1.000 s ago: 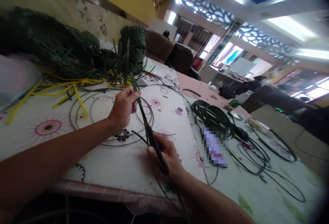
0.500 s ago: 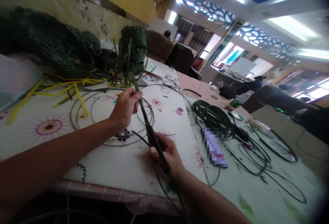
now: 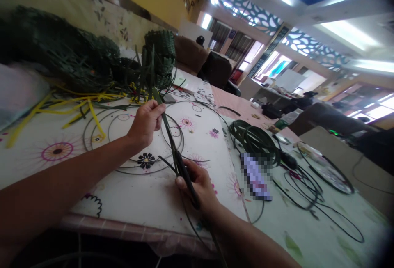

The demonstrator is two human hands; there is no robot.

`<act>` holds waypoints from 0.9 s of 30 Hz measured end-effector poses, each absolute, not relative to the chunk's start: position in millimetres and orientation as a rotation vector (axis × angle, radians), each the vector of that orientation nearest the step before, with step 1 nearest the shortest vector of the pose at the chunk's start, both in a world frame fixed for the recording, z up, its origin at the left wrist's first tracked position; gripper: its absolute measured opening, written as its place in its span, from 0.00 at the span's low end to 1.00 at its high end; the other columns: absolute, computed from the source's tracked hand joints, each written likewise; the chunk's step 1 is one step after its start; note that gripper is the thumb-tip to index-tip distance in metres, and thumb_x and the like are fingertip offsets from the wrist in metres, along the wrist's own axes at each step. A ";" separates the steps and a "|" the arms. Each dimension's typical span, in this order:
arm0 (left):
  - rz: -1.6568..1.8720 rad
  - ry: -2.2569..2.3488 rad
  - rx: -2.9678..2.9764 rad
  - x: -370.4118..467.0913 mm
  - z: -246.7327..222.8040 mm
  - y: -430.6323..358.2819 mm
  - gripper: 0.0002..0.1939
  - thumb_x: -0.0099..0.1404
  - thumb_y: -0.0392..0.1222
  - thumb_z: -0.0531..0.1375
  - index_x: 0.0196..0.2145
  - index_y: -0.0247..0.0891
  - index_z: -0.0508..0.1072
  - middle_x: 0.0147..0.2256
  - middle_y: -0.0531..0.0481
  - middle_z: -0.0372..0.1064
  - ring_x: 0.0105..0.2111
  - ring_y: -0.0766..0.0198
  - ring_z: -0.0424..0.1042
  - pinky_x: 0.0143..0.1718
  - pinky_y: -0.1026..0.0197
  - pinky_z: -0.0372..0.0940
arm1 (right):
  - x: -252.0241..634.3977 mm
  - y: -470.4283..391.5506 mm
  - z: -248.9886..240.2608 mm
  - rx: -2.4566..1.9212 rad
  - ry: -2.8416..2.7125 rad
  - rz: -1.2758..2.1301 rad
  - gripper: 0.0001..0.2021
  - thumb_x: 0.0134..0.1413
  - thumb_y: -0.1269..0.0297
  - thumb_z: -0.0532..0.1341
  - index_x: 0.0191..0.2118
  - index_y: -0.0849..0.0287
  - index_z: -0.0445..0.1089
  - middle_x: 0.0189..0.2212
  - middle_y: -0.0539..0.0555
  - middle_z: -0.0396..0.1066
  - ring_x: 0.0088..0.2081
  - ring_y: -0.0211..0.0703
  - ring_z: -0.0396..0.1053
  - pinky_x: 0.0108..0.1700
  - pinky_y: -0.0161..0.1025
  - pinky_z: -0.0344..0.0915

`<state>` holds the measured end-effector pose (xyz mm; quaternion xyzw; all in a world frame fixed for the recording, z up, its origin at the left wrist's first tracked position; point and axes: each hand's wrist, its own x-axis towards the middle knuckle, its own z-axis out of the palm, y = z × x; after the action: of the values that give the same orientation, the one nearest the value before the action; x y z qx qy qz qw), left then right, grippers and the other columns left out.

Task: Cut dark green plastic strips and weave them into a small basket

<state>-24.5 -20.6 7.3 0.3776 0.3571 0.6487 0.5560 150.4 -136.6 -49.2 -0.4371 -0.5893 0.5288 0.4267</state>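
The left hand (image 3: 143, 125) has edged away, its fingers pinching a green strip (image 3: 167, 125). The right hand (image 3: 203, 189) closes around a dark handle (image 3: 188, 182).

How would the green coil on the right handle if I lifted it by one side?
The coil looks springy rather than limp, as its loops hold open curves. I see no tie around it, so it may spread or sag out of shape. It is probably light for its size, being thin strips with gaps between.
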 end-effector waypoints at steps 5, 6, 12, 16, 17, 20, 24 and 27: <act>1.518 0.818 0.941 -16.6 7.4 -34.5 0.16 0.62 0.34 0.61 0.24 0.38 0.56 0.16 0.60 0.52 0.14 0.76 0.50 0.15 0.72 0.43 | 149.7 -137.3 -47.9 -1.073 -1.456 1.306 0.26 0.43 0.49 0.71 0.46 0.57 0.71 0.24 0.46 0.59 0.27 0.37 0.56 0.28 0.34 0.55; 1.523 0.816 0.939 -15.9 7.7 -35.9 0.16 0.62 0.34 0.61 0.24 0.38 0.56 0.16 0.60 0.51 0.14 0.76 0.49 0.15 0.71 0.42 | 149.5 -137.6 -45.9 -1.074 -1.451 1.307 0.25 0.44 0.48 0.71 0.45 0.57 0.71 0.24 0.46 0.59 0.27 0.37 0.56 0.28 0.34 0.55; 1.531 0.802 0.937 -16.9 6.9 -34.4 0.17 0.62 0.36 0.62 0.24 0.38 0.55 0.16 0.60 0.51 0.14 0.77 0.47 0.15 0.71 0.42 | 149.6 -138.3 -34.2 -1.100 -1.459 1.341 0.23 0.47 0.44 0.69 0.40 0.59 0.72 0.21 0.45 0.55 0.24 0.34 0.51 0.25 0.34 0.49; 1.500 0.830 0.922 -21.9 4.2 -24.7 0.16 0.60 0.35 0.62 0.23 0.38 0.56 0.16 0.60 0.52 0.13 0.76 0.48 0.14 0.71 0.42 | 149.9 -138.4 -31.1 -1.072 -1.476 1.369 0.20 0.49 0.47 0.69 0.35 0.60 0.72 0.21 0.45 0.54 0.25 0.33 0.50 0.26 0.34 0.48; 1.494 0.838 0.910 -23.5 3.9 -21.8 0.16 0.60 0.35 0.62 0.23 0.38 0.57 0.15 0.60 0.52 0.13 0.76 0.47 0.14 0.71 0.42 | 149.6 -138.5 -31.2 -1.072 -1.482 1.371 0.19 0.49 0.48 0.69 0.34 0.60 0.72 0.22 0.45 0.54 0.25 0.33 0.50 0.26 0.34 0.47; 1.495 0.848 0.881 -26.5 4.6 -16.6 0.15 0.61 0.34 0.61 0.23 0.38 0.57 0.14 0.61 0.52 0.12 0.76 0.45 0.13 0.71 0.41 | 148.5 -138.9 -34.3 -1.090 -1.481 1.349 0.19 0.47 0.48 0.70 0.34 0.61 0.72 0.22 0.45 0.54 0.26 0.34 0.50 0.26 0.33 0.47; 1.500 0.842 0.902 -22.6 5.5 -23.1 0.16 0.61 0.34 0.61 0.24 0.39 0.55 0.15 0.61 0.52 0.13 0.76 0.47 0.14 0.72 0.42 | 148.2 -137.7 -42.0 -1.089 -1.435 1.348 0.23 0.44 0.47 0.71 0.42 0.59 0.74 0.24 0.46 0.57 0.27 0.36 0.53 0.27 0.34 0.51; 1.486 0.836 0.928 -17.4 4.3 -31.1 0.16 0.61 0.36 0.61 0.24 0.39 0.56 0.16 0.60 0.52 0.14 0.76 0.48 0.15 0.72 0.43 | 148.8 -136.0 -44.4 -1.075 -1.425 1.344 0.26 0.42 0.47 0.72 0.45 0.57 0.74 0.25 0.46 0.58 0.28 0.37 0.54 0.28 0.34 0.53</act>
<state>-17.4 -31.1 4.3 0.3944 0.3554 0.6318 0.5648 148.8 -136.0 -44.4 -0.4324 -0.5731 0.5408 0.4383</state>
